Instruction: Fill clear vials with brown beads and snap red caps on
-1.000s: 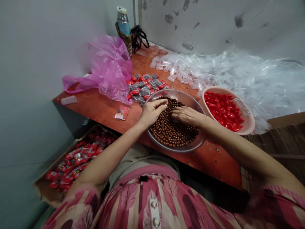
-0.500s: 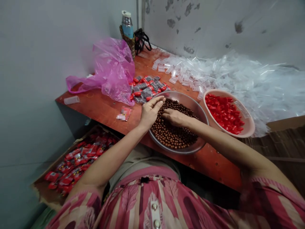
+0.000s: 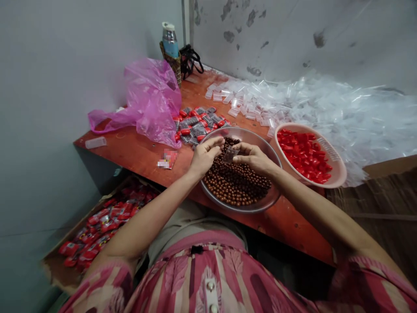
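Observation:
My right hand pinches a small clear plastic container between thumb and fingers, above a metal bowl. Dark contents show faintly through its walls. Shiny brown balls lie in the bowl in a thick layer. Over the bowl's left rim is my left hand, its fingers pressed together and pointing toward the container. Whatever those fingers hold, if anything, is hidden. Just behind the bowl sits a pile of filled containers with red caps.
Right of the bowl is a pink basket of red caps. Clear empty containers heap along the wall. At left are a pink plastic bag, a small red packet and a carton of red packets below the table.
My right hand has risen out of the brown balls, and the clear container now shows in its fingers. My left hand stays almost in place. The view has shifted slightly.

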Motion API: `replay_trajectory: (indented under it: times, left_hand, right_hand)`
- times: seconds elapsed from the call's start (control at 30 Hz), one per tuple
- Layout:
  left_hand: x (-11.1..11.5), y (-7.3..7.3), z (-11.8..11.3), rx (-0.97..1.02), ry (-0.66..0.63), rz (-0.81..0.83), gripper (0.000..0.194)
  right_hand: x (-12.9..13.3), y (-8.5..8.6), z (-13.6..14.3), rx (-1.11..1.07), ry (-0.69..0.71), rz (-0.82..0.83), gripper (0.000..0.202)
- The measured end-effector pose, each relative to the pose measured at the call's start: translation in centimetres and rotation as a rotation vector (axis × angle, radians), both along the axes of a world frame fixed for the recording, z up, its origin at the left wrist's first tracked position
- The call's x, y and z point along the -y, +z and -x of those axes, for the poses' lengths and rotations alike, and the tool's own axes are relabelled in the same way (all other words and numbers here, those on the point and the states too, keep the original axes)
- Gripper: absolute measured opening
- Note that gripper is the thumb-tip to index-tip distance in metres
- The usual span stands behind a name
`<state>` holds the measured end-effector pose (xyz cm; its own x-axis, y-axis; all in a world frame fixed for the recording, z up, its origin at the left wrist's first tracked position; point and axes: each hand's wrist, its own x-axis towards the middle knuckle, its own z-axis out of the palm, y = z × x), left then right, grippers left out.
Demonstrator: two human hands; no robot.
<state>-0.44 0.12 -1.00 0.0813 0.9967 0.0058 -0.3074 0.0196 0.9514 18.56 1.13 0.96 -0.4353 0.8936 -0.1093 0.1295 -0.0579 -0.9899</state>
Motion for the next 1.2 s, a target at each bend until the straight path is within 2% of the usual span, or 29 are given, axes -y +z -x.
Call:
replay_trajectory:
  times: [0.13,0.2,0.3,0.43,0.5,0.6,0.73,0.83,0.9,1.0,1.1,1.13,1.2]
  left_hand:
    - [0.0,0.2,0.1,-0.186,-0.227,-0.081,0.037]
    - [-0.1,0.1,0.1,-0.178,-0.301,-0.098,0.038]
    - [-0.3,-0.3,0.1,-0.122,-0.353,-0.072,0.042]
    - [-0.4,-0.5,0.2,-0.118,-0.388,-0.042,0.045]
    - [-0.5,-0.3,0.2,-0.157,-0.384,-0.073,0.042]
    - [-0.5,0.1,0.4,-0.254,-0.4,-0.139,0.04]
    - [-0.3,1.2,0.6,-0.383,-0.382,-0.23,0.037]
    - [-0.2,2.1,0.4,-0.423,-0.315,-0.283,0.036]
    - [-0.2,2.7,0.0,-0.416,-0.284,-0.319,0.032]
    - [-0.1,3.0,-0.6,-0.435,-0.303,-0.372,0.028]
    - [-0.2,2.6,-1.1,-0.427,-0.279,-0.38,0.029]
    - [-0.3,2.4,-1.2,-0.433,-0.276,-0.373,0.029]
    - [-0.4,2.0,-1.4,-0.445,-0.275,-0.351,0.03]
  right_hand:
    - [0.3,0.2,-0.2,-0.019,-0.06,-0.072,0.033]
    - [0.5,0.5,-0.4,-0.01,-0.061,-0.162,0.037]
    - [1.0,1.4,-1.0,0.13,-0.029,-0.397,0.042]
    - [1.1,2.5,-1.9,0.412,0.074,-0.797,0.027]
    - [1.0,2.5,-2.1,0.46,0.117,-0.897,0.023]
    - [0.9,1.9,-2.1,0.449,0.095,-0.962,0.023]
    - [1.6,1.3,-1.8,0.383,0.063,-0.962,0.028]
    - [2.2,1.4,-2.3,0.292,0.017,-0.865,0.045]
    - [2.3,1.6,-3.8,0.263,-0.068,-0.782,0.054]
    - [1.6,2.0,-8.2,0.37,-0.338,-0.694,0.042]
    - [0.0,2.3,-14.0,0.626,-0.667,-0.647,0.031]
    - [-0.5,2.3,-15.9,0.771,-0.68,-0.61,0.03]
    - [-1.3,2.2,-18.7,1.078,-0.565,-0.498,0.029]
